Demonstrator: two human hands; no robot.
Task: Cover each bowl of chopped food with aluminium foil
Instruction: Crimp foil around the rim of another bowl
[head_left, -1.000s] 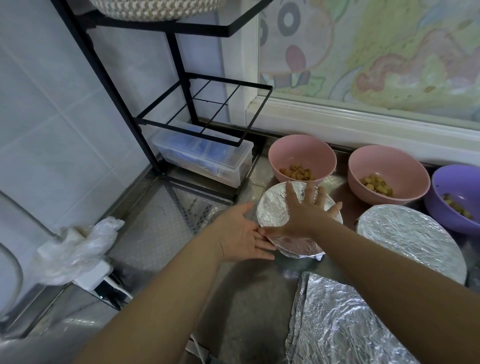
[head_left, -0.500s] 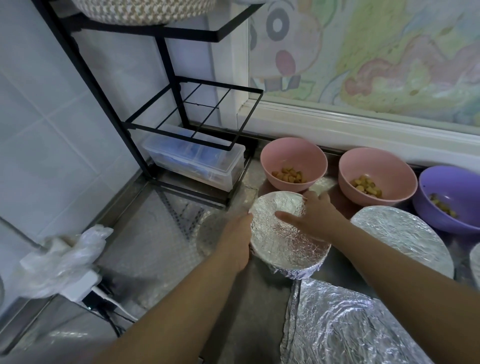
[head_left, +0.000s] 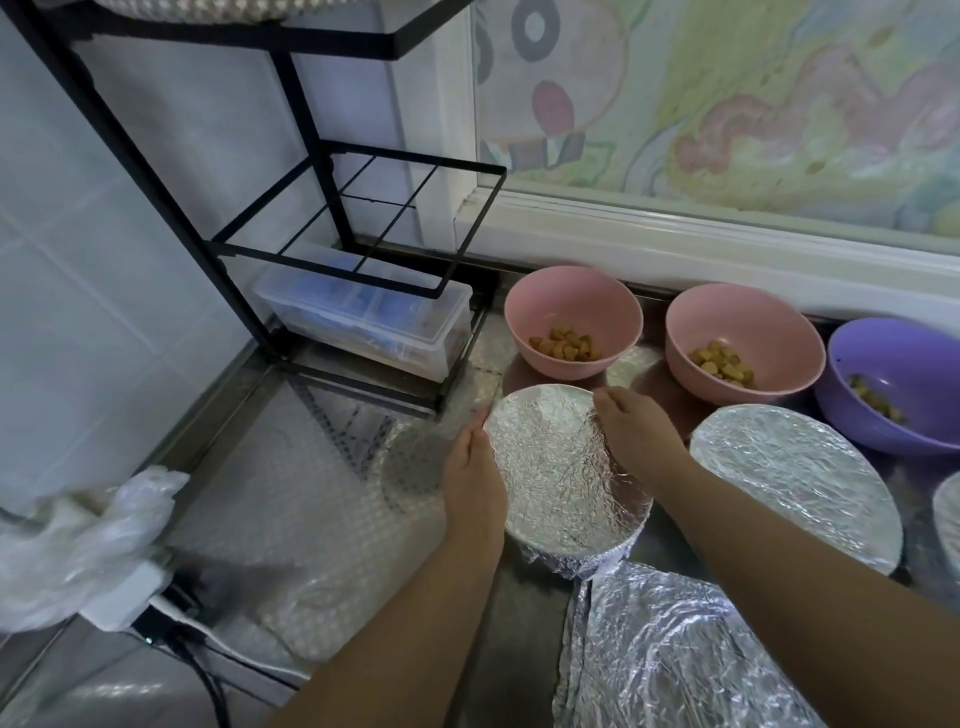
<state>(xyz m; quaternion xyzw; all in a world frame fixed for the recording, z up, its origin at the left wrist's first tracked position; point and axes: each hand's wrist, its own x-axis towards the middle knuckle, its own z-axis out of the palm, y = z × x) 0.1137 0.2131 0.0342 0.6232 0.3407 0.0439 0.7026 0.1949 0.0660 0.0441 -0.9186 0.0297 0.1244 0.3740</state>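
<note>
A foil-covered bowl (head_left: 556, 467) sits on the steel counter in front of me. My left hand (head_left: 472, 483) presses against its left rim, and my right hand (head_left: 636, 434) cups its right rim, both gripping the foil edge. Behind it stand two uncovered pink bowls (head_left: 571, 325) (head_left: 743, 340) with chopped yellow food, and an uncovered purple bowl (head_left: 898, 384) at the right. A larger foil-covered bowl (head_left: 795, 473) lies to the right. A crumpled sheet of aluminium foil (head_left: 675, 654) lies near me.
A black wire rack (head_left: 358, 218) stands at the back left over a clear plastic box (head_left: 363, 317). Bubble wrap (head_left: 311, 519) covers the counter's left part. A crumpled plastic bag (head_left: 78, 545) sits on a white power strip at far left. Another foil edge (head_left: 948, 514) shows at far right.
My right hand has slid off the top of the foil to the bowl's right rim. My left hand has closed in against the left rim.
</note>
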